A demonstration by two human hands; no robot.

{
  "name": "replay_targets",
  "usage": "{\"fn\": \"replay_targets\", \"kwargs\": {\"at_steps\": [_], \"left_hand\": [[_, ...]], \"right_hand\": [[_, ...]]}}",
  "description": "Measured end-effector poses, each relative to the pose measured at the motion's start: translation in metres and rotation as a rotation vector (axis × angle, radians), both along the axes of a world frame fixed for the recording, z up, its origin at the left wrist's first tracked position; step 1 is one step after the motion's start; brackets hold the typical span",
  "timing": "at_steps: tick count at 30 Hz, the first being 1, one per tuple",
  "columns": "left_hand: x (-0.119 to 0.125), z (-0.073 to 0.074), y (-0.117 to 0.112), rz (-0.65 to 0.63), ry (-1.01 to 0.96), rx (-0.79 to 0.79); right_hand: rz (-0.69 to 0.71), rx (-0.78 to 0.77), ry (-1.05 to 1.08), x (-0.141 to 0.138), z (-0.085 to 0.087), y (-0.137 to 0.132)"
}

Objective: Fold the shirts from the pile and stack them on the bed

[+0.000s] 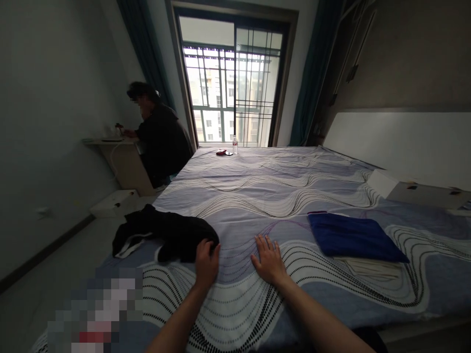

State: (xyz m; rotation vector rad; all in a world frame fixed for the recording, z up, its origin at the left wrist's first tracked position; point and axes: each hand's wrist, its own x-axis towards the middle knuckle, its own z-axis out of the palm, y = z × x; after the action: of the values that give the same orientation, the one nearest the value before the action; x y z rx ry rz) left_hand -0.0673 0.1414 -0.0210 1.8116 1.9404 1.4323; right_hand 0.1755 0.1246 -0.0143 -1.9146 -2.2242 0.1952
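A crumpled black garment [172, 233] with white edging lies at the left of the bed. My left hand [207, 264] is at its right end, fingers bent onto the dark cloth and thumb apart along its edge. Some of the cloth shows between thumb and fingers. Palm down, my right hand [268, 260] rests on the patterned bedsheet [235, 294] with its fingers spread, holding nothing. Farther right, apart from both hands, is a folded blue cloth [355, 238], with a flat pale piece [371, 268] partly under it.
A bottle [235, 145] and a small red item [221, 152] stand at the bed's far edge. A white box [415, 189] sits at right by the headboard [401, 137]. At left, another person [162, 132] sits at a small desk [128, 157]; a white box [114, 202] is on the floor.
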Motion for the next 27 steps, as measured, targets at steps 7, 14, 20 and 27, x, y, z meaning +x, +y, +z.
{"fn": "replay_targets", "kwargs": {"at_steps": [7, 14, 20, 27], "left_hand": [[0.07, 0.004, -0.045, -0.663, -0.211, -0.175], [0.085, 0.013, -0.05, -0.677, -0.427, -0.207], [0.039, 0.003, -0.046, -0.004, -0.651, -0.072], [0.02, 0.013, -0.034, 0.147, -0.962, -0.042]], "right_hand": [[0.249, 0.157, 0.243, 0.011, -0.002, -0.008], [0.287, 0.267, 0.483, 0.02, -0.006, -0.006], [0.052, 0.247, 0.895, 0.021, -0.004, 0.004], [-0.101, 0.226, 1.016, 0.043, -0.01, -0.089]]}}
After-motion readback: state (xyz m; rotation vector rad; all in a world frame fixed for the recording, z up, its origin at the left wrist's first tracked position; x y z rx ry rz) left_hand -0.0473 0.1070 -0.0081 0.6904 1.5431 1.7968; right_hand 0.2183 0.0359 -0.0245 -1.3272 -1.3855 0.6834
